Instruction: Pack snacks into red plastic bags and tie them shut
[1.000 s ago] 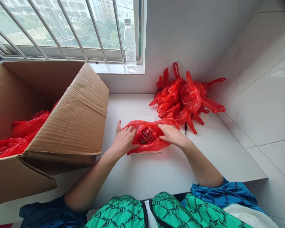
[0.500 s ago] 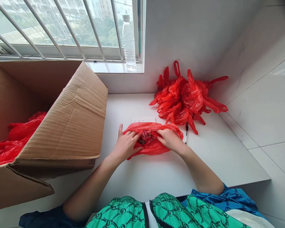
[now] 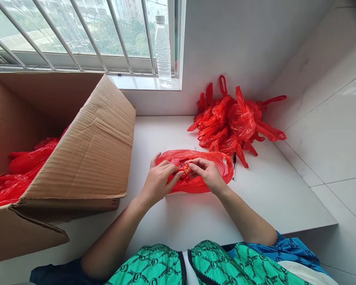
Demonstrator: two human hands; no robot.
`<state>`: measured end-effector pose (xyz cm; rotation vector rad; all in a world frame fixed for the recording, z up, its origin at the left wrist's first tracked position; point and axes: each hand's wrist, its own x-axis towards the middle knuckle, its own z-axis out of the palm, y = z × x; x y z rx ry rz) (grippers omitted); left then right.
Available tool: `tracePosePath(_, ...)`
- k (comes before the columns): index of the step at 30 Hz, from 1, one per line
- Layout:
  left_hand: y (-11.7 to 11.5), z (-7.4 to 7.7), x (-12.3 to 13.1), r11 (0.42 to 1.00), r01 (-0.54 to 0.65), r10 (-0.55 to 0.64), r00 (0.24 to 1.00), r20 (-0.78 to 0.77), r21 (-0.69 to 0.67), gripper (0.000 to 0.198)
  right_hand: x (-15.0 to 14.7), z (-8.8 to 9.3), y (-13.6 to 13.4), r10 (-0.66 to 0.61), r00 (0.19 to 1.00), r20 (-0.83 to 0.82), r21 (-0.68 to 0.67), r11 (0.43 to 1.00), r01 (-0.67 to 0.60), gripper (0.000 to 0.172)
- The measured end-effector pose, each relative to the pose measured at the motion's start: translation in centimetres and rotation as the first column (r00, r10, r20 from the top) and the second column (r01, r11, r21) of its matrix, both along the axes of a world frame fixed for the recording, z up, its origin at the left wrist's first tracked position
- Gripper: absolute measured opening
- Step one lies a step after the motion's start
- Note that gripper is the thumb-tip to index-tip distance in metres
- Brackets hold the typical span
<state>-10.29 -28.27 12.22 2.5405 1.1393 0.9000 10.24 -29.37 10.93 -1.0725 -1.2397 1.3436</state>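
An opened red plastic bag [image 3: 222, 168] lies spread on the white table in front of me. Over its mouth, a small red packet with yellow print [image 3: 185, 170] is pinched between both hands. My left hand [image 3: 158, 178] has its fingers closed on the packet's left end, while my right hand [image 3: 206, 172] grips the right end with thumb and fingers. Darker red wrapped pieces partly show inside the bag beneath my fingers; I cannot make out their kind. A white paper [image 3: 178, 149] sticks out behind the bag.
A cardboard box [image 3: 103, 138] holding red plastic bags [image 3: 32, 158] stands at the left. Knotted red bags [image 3: 237, 118] are heaped by the wall. A pen [image 3: 234, 164] lies right of the open bag. A water bottle [image 3: 163, 55] stands on the windowsill.
Both hands have come up from inside the bag and closer together, now holding the small red packet. The bag's mouth has opened wider on the right.
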Motion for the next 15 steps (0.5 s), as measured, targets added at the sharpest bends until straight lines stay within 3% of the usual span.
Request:
tracePosePath(3, 0.0, -0.2, 0.0, 0.996, 0.009, -0.004, 0.999, 0.054, -0.094, 0.033, -0.2, 0.2, -0.2, 0.03, 1.0, 0.002, 0.005, 1.0, -0.03, 0.036)
tracePosePath(6, 0.2, -0.2, -0.1, 0.994, 0.025, -0.021, 0.999, 0.036, -0.102, 0.036, 0.2, 0.5, -0.2, 0.062, 0.993, 0.101, 0.06, 0.996, -0.068, 0.036)
tracePosePath(9, 0.4, -0.3, -0.4, 1.0, -0.007, 0.005, 0.996, -0.092, -0.019, 0.039, 1.1, 0.8, -0.1, -0.087, 0.936, 0.342, 0.25, 0.968, -0.001, 0.027)
tracePosePath(12, 0.6, -0.5, -0.9, 0.997, -0.047, 0.06, 0.971, -0.233, 0.06, 0.035, 2.0, 0.6, 0.2, -0.287, 0.746, 0.601, 0.399, 0.916, 0.031, 0.018)
tracePosePath(15, 0.4, -0.7, -1.1, 0.999, -0.014, 0.027, 0.946, -0.322, 0.041, 0.021, 2.1, 0.0, 0.2, -0.321, 0.458, 0.829, 0.399, 0.913, -0.081, 0.025)
